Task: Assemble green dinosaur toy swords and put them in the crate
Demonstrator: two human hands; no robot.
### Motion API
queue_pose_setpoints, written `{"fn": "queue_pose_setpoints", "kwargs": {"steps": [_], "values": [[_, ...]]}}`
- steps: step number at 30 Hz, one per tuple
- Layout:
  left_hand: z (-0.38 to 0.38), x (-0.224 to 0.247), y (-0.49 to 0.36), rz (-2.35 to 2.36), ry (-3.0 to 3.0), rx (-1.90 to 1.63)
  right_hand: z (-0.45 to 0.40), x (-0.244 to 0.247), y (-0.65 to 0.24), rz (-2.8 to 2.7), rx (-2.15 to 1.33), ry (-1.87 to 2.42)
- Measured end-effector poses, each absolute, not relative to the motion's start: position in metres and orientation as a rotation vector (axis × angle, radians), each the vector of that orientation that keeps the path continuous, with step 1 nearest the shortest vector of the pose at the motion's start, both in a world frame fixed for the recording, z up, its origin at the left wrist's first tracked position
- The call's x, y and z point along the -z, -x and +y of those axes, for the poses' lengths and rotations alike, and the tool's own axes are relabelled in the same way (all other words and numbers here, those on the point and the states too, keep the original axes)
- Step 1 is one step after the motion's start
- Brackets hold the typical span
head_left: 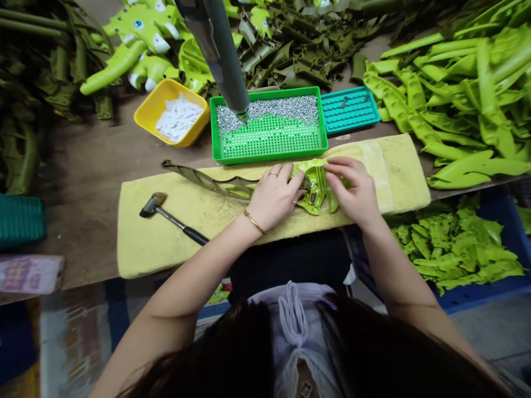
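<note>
A lime-green plastic toy shell (316, 185) lies hollow side up on the yellow padded cloth (398, 177), with small parts inside it. My left hand (276, 193) is closed over its left side, fingers curled down. With thumb and fingers, my right hand (352, 185) pinches its upper right edge. A long dark olive ribbed plastic piece (203, 179) reaches left from under my left hand; where it meets the shell is hidden. On the cloth's left part rests a hammer (176, 221) with a black handle.
An electric screwdriver (222, 61) hangs over the green screw tray (269, 157). Beside that stand a yellow bowl (145, 113) of white pieces and a teal tray (352, 113). Lime-green parts (468, 99) are heaped right, olive parts (307, 55) behind. A blue crate (477, 293) sits lower right.
</note>
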State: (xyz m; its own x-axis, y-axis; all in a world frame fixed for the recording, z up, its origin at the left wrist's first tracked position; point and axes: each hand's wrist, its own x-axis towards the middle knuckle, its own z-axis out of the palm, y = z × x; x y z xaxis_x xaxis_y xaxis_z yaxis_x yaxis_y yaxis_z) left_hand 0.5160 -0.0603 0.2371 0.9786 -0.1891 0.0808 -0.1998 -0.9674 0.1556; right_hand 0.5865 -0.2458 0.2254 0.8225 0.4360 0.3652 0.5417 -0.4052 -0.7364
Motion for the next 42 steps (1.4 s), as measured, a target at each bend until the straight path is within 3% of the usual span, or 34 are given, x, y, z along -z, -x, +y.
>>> {"fn": "queue_pose_setpoints", "kwargs": {"steps": [5, 11, 30, 35, 38, 40, 42], "values": [[-0.055, -0.233, -0.517, -0.295, -2.930, -0.036, -0.236, -0.215, -0.599, -0.983, 0.013, 2.172], [-0.040, -0.232, -0.511, -0.343, -2.845, -0.104, -0.237, -0.216, -0.595, -0.985, -0.011, 2.217], [-0.019, -0.240, -0.542, -0.696, -2.689, 0.222, -0.237, -0.210, -0.601, -1.029, 0.033, 2.287], [-0.025, -0.228, -0.515, -0.432, -2.722, 0.057, -0.238, -0.207, -0.602, -1.099, 0.056, 2.284], [-0.022, -0.231, -0.478, -0.081, -2.693, -0.332, -0.242, -0.203, -0.604, -1.062, 0.066, 2.204], [-0.018, -0.234, -0.452, 0.388, -2.383, -0.720, -0.244, -0.199, -0.604, -0.998, 0.110, 2.141], [-0.014, -0.234, -0.434, 0.725, -1.880, -0.743, -0.243, -0.197, -0.603, -0.974, 0.153, 2.101]]}}
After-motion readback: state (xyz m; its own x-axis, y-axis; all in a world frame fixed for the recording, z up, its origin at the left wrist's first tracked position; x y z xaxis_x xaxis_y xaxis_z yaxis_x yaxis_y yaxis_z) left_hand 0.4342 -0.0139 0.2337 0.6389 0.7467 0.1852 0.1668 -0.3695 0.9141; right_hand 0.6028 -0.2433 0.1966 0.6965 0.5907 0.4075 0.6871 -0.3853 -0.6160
